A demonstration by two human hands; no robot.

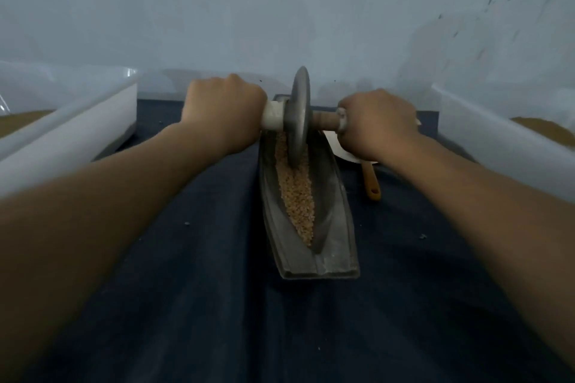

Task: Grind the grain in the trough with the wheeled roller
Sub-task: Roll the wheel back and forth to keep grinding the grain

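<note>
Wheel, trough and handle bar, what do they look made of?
The wheel looks like dull grey metal, likely cast iron: matte, thin-edged disc. The trough shows the same grey, dusty matte surface, probably metal too. The handle bar looks like brown wood, though blur leaves it open.

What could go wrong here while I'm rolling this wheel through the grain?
The wheel sits near the far end of the trough; pushing further might run it off or spill grain. The left hand and right hand hold the axle, so nothing steadies the trough; a sideways lean could shift it.
</note>
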